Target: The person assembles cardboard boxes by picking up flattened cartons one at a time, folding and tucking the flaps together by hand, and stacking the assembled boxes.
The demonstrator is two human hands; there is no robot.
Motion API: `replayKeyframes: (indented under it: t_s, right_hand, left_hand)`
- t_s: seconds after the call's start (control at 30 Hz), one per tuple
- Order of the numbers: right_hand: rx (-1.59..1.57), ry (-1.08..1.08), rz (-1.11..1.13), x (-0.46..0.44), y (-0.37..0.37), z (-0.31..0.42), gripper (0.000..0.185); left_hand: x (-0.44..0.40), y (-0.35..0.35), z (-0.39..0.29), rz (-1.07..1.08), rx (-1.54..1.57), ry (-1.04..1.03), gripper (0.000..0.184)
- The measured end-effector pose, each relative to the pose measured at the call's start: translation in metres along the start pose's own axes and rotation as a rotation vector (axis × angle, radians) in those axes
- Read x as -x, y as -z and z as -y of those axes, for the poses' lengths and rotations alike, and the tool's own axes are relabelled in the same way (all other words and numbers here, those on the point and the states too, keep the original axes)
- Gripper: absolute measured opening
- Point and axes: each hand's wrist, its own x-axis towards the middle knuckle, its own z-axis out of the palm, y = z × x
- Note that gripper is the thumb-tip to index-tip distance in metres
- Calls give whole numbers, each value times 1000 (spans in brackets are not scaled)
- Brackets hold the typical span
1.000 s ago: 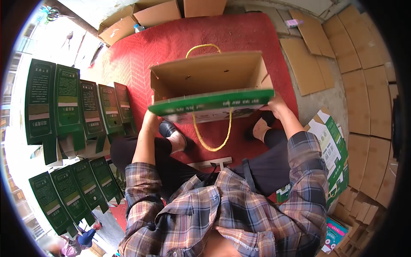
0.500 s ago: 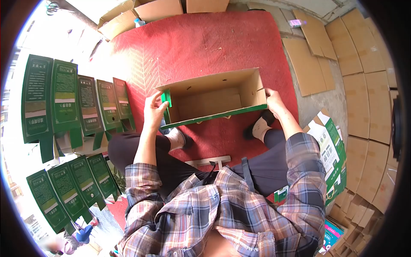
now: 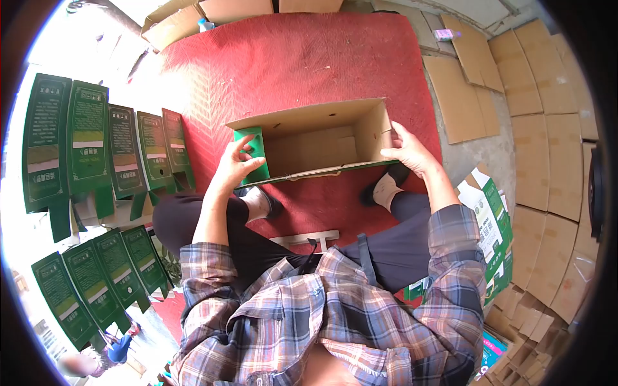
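Observation:
An open cardboard box (image 3: 309,147), brown inside and green outside, sits in front of my feet with its open side facing me. My left hand (image 3: 235,162) is at the box's left end, fingers spread against the green flap (image 3: 258,154) there. At the right end, my right hand (image 3: 412,153) holds the wall, its thumb over the near corner and its fingers outside. What those outer fingertips touch is partly hidden.
Upright green printed cartons (image 3: 88,141) stand in rows on my left. Brown cardboard stacks (image 3: 528,154) and flat sheets (image 3: 463,96) lie to the right. Under the box spreads a red mat (image 3: 290,64). A white and green carton (image 3: 492,219) is beside my right arm.
The green flap at the left end has swung into fuller view, and my left fingers have spread. My right thumb has come over the near right corner of the box.

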Motion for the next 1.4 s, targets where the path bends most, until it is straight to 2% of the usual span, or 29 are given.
replayKeyframes:
  t_s: [0.03, 0.07, 0.1, 0.2, 0.37, 0.47, 0.57, 0.63, 0.67, 0.73, 0.77, 0.83, 0.87, 0.93, 0.97, 1.03, 1.07, 1.1, 1.17, 1.23, 1.3, 1.37, 1.4]
  right_hand:
    - [-19, 47, 39, 1, -2, 0, 77]
    - [23, -5, 88, 3, -1, 2, 85]
    - [28, -7, 92, 2, 0, 1, 85]
    - [134, -52, 102, -8, 3, 1, 77]
    - [131, -69, 152, -21, 0, 2, 72]
    - [50, -135, 188, -22, -1, 5, 69]
    - [102, -114, 211, -24, 0, 1, 68]
    - [261, -116, 170, -22, -2, 7, 70]
    - [260, -116, 173, -24, -3, 5, 70]
    - [505, 66, 111, -27, -5, -2, 63]
    - [505, 67, 113, -29, -3, -4, 63]
    - [599, 85, 116, -31, -2, -3, 56]
    - [599, 84, 116, -32, -1, -4, 56]
    - [659, 80, 83, -31, -3, -3, 51]
    - [658, 77, 80, -32, -4, -4, 51]
    - [711, 195, -43, -35, -8, -5, 43]
    - [710, 193, -45, -37, -10, -5, 43]
    - [701, 187, -114, -40, -12, -4, 41]
    - [691, 180, -185, -45, -13, -4, 42]
    - [788, 182, -301, -49, -17, -7, 46]
    - [781, 167, -303, -49, -19, -9, 43]
    - [953, 455, -334, -44, -22, -13, 34]
    - [990, 360, -258, -42, -23, -10, 46]
  left_hand:
    - [1, -1, 0, 2, -36, -59, 68]
    - [1, -1, 1, -1, -30, -55, 68]
    - [0, -1, 0, 9, -87, -48, 68]
    - [2, 1, -3, 19, -184, -45, 70]
    - [5, 4, -7, 35, -268, -104, 74]
    - [13, 7, -17, 79, -218, -73, 76]
    - [22, 18, -29, 198, -78, 54, 79]
    - [24, 22, -36, 220, -327, -6, 81]
    - [24, 24, -40, 218, -328, -4, 81]
    - [28, 26, -60, 309, -338, 104, 82]
    - [29, 27, -56, 308, -338, 106, 82]
    - [30, 29, -45, 297, -453, -35, 82]
    - [30, 30, -41, 298, -453, -35, 82]
    - [30, 30, -41, 353, -591, -335, 78]
    - [29, 28, -41, 356, -591, -336, 78]
    - [28, 20, -53, 271, -586, -211, 70]
    - [23, 20, -47, 275, -575, -236, 61]
    - [20, 19, -47, 277, -575, -237, 61]
    - [16, 13, -47, 128, -383, -74, 55]
    - [8, 7, -35, 63, -412, -123, 50]
    - [0, 4, -28, -21, -446, -138, 46]
    - [-5, 1, -24, -45, -405, -153, 41]
    - [-7, 0, -23, -61, -424, -143, 39]
